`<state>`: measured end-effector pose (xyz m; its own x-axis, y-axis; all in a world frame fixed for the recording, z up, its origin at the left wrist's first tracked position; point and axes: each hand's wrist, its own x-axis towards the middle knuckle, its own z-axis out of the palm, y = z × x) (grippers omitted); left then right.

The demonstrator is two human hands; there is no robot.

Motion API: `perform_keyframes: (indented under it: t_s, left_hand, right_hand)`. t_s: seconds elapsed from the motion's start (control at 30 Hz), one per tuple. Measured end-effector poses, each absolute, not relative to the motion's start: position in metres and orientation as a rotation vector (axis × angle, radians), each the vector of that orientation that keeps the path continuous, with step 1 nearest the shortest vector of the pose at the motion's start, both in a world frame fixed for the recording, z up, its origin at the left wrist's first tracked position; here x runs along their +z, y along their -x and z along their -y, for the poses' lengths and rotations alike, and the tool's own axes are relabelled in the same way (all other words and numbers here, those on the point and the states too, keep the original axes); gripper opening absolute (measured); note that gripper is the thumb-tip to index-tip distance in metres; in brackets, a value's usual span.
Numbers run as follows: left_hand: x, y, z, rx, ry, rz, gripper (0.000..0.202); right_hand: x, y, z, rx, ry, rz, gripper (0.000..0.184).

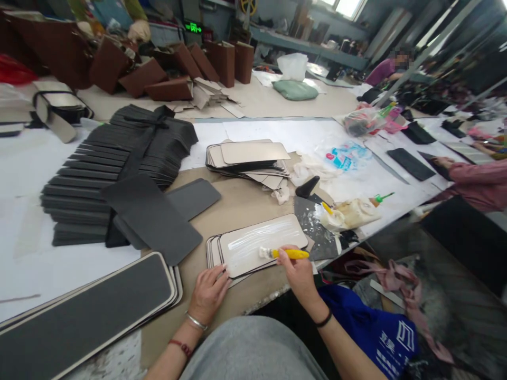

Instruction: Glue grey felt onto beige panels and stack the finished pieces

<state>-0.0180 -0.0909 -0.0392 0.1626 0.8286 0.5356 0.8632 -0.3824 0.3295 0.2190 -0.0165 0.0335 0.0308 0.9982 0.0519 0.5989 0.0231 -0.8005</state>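
Observation:
My right hand [298, 273] is closed on the yellow handle of a paintbrush [291, 254]. White paste coats its bristles, which touch the top beige panel [253, 244] of a small stack. Wet white streaks run along that panel. At the stack's near left corner lies my left hand [210, 291], fingers stretched out, fingertips on the panel's edge. Beyond it sits another pile of beige panels [253, 153]. Dark grey panels [154, 216] lie to the left, beside a large fanned bundle of black strips [119, 148] tied with a band.
Long grey boards with beige rims [91, 311] lie at the front left. A paste-smeared bottle [356, 212] and a black-handled tool [307, 187] are at the right. Brown boxes [222, 62] stand at the back. Co-workers sit at the right, one in a pink sleeve [477, 177].

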Motion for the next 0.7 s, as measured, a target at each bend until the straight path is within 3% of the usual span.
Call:
perform_keyframes:
  t_s: [0.33,0.7]
  left_hand:
    - [-0.039,0.02,0.087,-1.025,2.4,1.635,0.014]
    - [-0.035,0.021,0.092,-0.951,2.424,1.737,0.013]
  right_hand:
    - [0.036,-0.318,-0.02,0.368,1.971,1.499,0.041]
    - [0.04,-0.148,-0.006,1.205,1.408,1.497,0.028]
